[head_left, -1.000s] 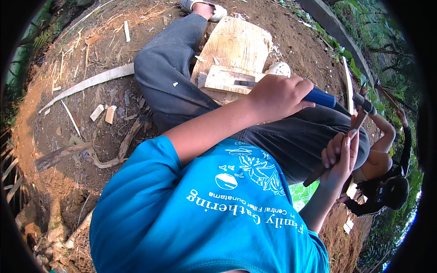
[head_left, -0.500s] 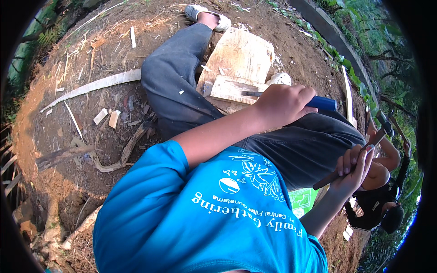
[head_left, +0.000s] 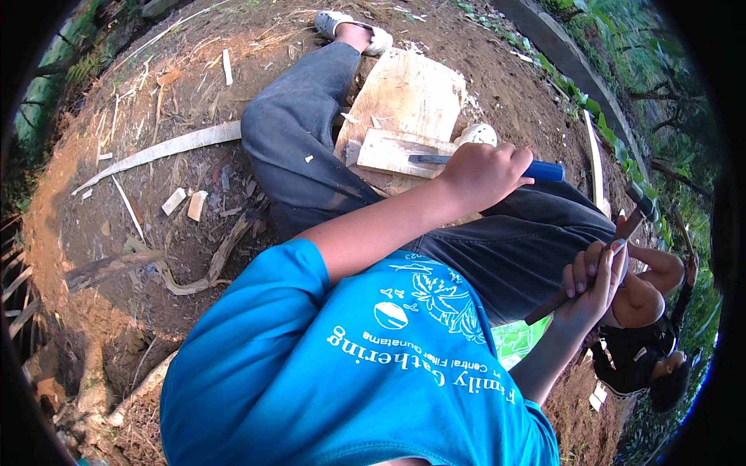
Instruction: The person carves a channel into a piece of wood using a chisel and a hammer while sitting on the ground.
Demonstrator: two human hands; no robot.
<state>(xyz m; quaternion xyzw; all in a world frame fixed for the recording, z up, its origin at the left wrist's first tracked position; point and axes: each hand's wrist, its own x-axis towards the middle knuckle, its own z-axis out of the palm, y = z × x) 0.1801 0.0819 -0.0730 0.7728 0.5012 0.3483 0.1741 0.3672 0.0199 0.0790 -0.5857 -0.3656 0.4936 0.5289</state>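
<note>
My left hand (head_left: 486, 179) is wrapped round a chisel (head_left: 546, 171) with a blue handle. Its flat metal blade points left, with the tip at a small pale wood block (head_left: 381, 151). That block rests on a larger wooden board (head_left: 412, 93) between my legs. Off to the right, my right hand (head_left: 594, 279) grips a hammer (head_left: 633, 225) by its brown wooden handle. The dark hammer head is raised beyond my fingers, near the chisel's handle end but apart from it.
Wood chips (head_left: 186, 203) and a long pale strip (head_left: 159, 154) lie on the dirt at left. A root (head_left: 210, 272) curves nearby. Another person (head_left: 641, 349) sits at right. Another long wood strip (head_left: 594, 163) lies before a concrete edge (head_left: 583, 70).
My right hand and the hammer have moved slightly left and down, toward my body. The chisel has shifted a little left, its tip still at the block.
</note>
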